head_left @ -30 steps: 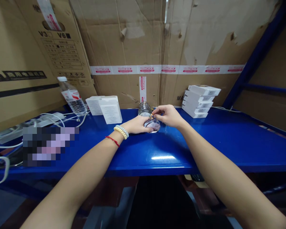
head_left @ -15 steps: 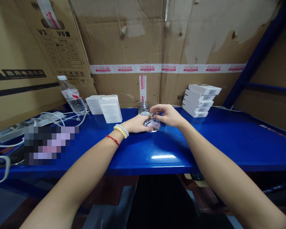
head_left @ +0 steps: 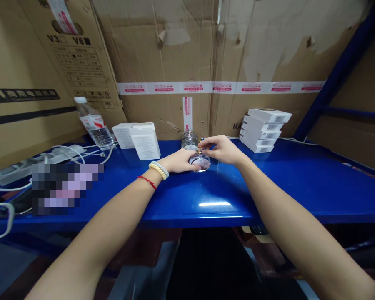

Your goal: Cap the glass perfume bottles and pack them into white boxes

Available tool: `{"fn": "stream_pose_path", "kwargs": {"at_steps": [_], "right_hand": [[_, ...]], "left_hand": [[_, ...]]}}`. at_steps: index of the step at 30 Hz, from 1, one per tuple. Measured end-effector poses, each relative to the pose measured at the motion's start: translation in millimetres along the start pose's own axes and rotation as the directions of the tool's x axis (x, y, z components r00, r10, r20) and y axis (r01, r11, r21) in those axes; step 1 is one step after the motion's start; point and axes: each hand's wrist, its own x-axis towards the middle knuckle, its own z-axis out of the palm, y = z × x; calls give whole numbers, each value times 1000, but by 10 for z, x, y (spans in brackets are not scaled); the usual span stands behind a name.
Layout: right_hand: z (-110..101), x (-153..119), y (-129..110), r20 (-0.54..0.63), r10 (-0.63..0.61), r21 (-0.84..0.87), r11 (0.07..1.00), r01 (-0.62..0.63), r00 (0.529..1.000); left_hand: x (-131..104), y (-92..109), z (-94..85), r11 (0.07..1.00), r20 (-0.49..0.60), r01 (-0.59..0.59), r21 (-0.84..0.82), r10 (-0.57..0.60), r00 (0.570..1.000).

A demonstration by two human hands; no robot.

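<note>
A small round glass perfume bottle (head_left: 201, 161) with a gold neck stands on the blue metal shelf (head_left: 218, 196). My left hand (head_left: 178, 161) wraps its left side and holds it steady. My right hand (head_left: 222, 149) pinches the gold top of the bottle with thumb and fingertips. A second clear glass bottle (head_left: 189, 141) stands just behind, untouched. My left wrist wears a pale beaded bracelet and a red string.
Two white upright boxes (head_left: 140, 139) stand at back left beside a plastic water bottle (head_left: 95, 126). A stack of flat white boxes (head_left: 262, 129) sits at back right. Cables and a power strip (head_left: 40, 158) lie at far left. Cardboard cartons (head_left: 187, 54) wall the back.
Both hands stay on the bottle; my right fingers shifted slightly on its gold top. The view drifted a little, nothing else moved.
</note>
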Motion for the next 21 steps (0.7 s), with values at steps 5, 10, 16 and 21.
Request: {"fn": "stream_pose_path", "kwargs": {"at_steps": [5,10,16,21], "right_hand": [[-2,-3,9,-6,-6,-11,1000,6,1000],[15,-15,2,9,-19,-10,1000,19,1000],[37,-22,39,4,-49,-3,999,49,999],[77,-8,116,-25,-62,7,998,62,998]], "left_hand": [[2,0,1,1000,-1,-10,4,10,1000],[4,-12,9,1000,-9,-28,3,28,1000],[20,10,48,999,-53,-10,35,12,999],[34,31,85,1000,-75,-7,6,8,997]]}}
